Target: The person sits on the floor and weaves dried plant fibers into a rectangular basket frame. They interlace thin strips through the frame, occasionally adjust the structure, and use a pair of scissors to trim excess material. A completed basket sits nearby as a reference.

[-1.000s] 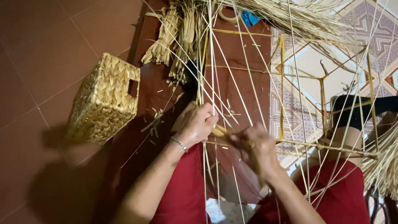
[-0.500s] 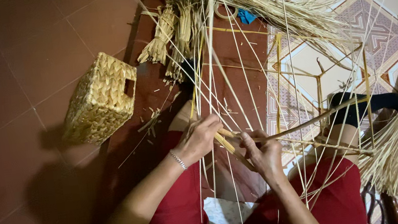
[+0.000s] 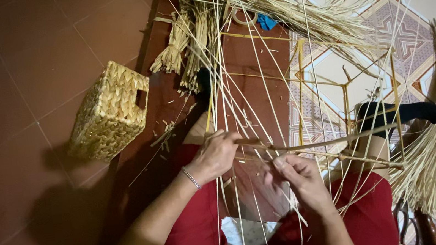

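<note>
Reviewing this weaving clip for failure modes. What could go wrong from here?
1. The left hand and right hand pinch thin strands in a dense fan of loose straw stakes; a neighbouring stake could be caught by mistake.
2. The bent strands could kink or snap at the grip.
3. The woven basket lies close by; long stakes might snag it.

Many long, thin, pale yellow straw strands point(image 3: 235, 81) are fanned upward and outward from one spot over the lap. A thicker stick point(image 3: 315, 143) is laid sideways across them. The strands are crossed over each other where they are pinched together.
</note>
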